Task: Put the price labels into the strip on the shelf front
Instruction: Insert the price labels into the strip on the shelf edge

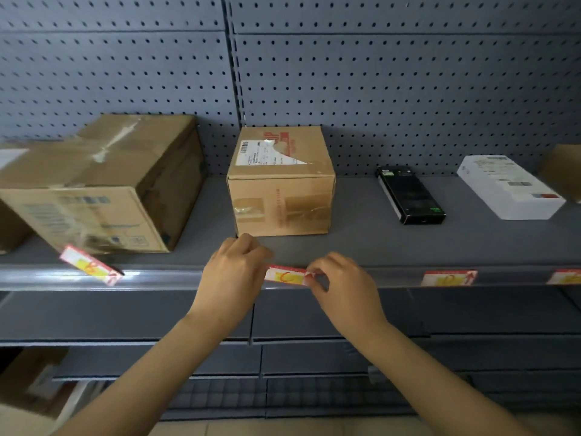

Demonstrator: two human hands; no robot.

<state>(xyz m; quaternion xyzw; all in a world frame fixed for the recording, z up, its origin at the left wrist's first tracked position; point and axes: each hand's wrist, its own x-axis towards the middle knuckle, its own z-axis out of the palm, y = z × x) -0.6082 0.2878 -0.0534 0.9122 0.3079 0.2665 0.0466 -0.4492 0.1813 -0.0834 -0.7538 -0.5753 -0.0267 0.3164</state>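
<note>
A red, white and yellow price label lies against the clear strip on the shelf front, below the small cardboard box. My left hand pinches its left end and my right hand pinches its right end. Another label lies tilted on the shelf edge at the left, partly over the strip. Two more labels sit in the strip to the right.
On the grey shelf stand a large cardboard box, a small cardboard box, a black box and a white box. Pegboard backs the shelf. Lower grey shelves lie below my arms.
</note>
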